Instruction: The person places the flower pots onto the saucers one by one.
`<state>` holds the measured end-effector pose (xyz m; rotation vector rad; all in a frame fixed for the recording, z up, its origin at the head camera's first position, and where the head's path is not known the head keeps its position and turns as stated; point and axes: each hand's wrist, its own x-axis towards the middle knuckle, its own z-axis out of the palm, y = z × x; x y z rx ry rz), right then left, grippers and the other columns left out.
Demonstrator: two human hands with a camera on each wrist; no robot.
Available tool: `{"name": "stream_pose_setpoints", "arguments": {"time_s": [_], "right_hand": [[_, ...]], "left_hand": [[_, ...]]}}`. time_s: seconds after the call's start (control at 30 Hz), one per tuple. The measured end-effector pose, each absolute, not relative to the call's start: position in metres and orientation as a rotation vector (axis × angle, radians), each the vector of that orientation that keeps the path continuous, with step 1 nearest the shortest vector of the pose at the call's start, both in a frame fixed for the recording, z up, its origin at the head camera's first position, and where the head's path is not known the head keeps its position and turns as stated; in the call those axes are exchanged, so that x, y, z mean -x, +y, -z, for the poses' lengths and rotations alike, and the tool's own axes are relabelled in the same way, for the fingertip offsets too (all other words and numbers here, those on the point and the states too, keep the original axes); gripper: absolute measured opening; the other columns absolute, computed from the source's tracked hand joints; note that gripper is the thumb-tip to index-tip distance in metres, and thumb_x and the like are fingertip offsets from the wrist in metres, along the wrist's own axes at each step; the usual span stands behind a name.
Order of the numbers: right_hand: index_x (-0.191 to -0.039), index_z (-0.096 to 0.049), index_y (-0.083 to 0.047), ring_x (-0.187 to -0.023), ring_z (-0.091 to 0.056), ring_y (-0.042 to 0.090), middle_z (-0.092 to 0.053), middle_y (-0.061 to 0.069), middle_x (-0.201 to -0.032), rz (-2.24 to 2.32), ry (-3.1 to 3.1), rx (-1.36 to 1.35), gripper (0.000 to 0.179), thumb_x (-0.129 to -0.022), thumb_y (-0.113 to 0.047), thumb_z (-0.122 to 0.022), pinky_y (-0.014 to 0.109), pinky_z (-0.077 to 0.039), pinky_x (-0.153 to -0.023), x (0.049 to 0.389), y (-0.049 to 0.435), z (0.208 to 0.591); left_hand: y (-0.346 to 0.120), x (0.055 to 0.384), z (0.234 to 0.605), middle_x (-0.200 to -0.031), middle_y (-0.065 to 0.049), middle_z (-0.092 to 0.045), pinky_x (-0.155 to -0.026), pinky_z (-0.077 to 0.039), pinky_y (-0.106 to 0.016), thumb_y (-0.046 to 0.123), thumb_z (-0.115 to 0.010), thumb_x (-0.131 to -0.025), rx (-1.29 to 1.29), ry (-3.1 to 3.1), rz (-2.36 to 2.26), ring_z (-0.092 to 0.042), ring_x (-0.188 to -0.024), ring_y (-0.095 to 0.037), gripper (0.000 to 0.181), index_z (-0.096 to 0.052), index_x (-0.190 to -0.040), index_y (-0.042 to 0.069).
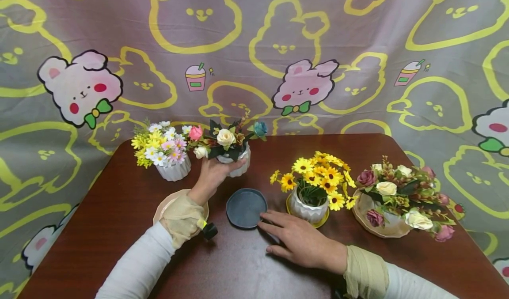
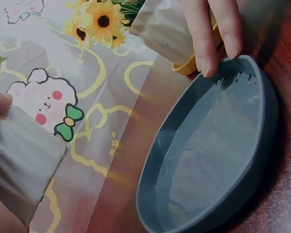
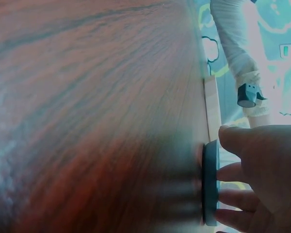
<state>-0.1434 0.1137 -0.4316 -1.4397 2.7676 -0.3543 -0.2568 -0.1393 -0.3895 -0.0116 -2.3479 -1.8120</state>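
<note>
My left hand grips a white ribbed flowerpot of artificial roses in cream, pink and blue. In the left wrist view that pot appears raised off the table, and its base shows nothing under it. A round dark grey saucer lies on the table in front of the pot. Beside it is my right hand, palm down with fingers extended. Its fingertips touch the saucer's near right rim, as the left wrist view of the saucer also shows.
A pot of daisies stands back left. Yellow sunflowers in a white pot sit on a yellow saucer. At right, a rose pot rests on a beige saucer. Another beige saucer lies under my left forearm. A patterned curtain hangs behind.
</note>
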Motion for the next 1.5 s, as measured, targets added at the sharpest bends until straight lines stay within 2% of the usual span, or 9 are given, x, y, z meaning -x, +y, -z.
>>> {"name": "stream_pose_setpoints", "arguments": {"time_s": [0.97, 1.5], "right_hand": [[-0.146, -0.05, -0.018, -0.143, -0.042, 0.024, -0.045, 0.005, -0.154, 0.36, 2.779, 1.426, 0.059, -0.097, -0.05, -0.057, 0.043, -0.041, -0.112, 0.142, 0.114, 0.433], [-0.145, -0.051, -0.017, -0.141, -0.044, 0.026, -0.047, 0.006, -0.152, 0.383, 2.787, 1.458, 0.057, -0.097, -0.048, -0.058, 0.044, -0.043, -0.111, 0.143, 0.114, 0.433]], "left_hand": [[-0.137, 0.244, 0.388, -0.146, 0.0, -0.05, -0.118, -0.032, -0.044, 0.026, -0.09, -0.069, 0.064, -2.408, 1.748, -0.044, -0.137, -0.02, 0.091, -0.041, -0.145, 0.018], [-0.137, 0.237, 0.387, -0.144, 0.002, -0.052, -0.113, -0.037, -0.043, 0.029, -0.09, -0.069, 0.13, -2.431, 1.75, -0.047, -0.133, -0.018, 0.087, -0.045, -0.143, 0.02]]}}
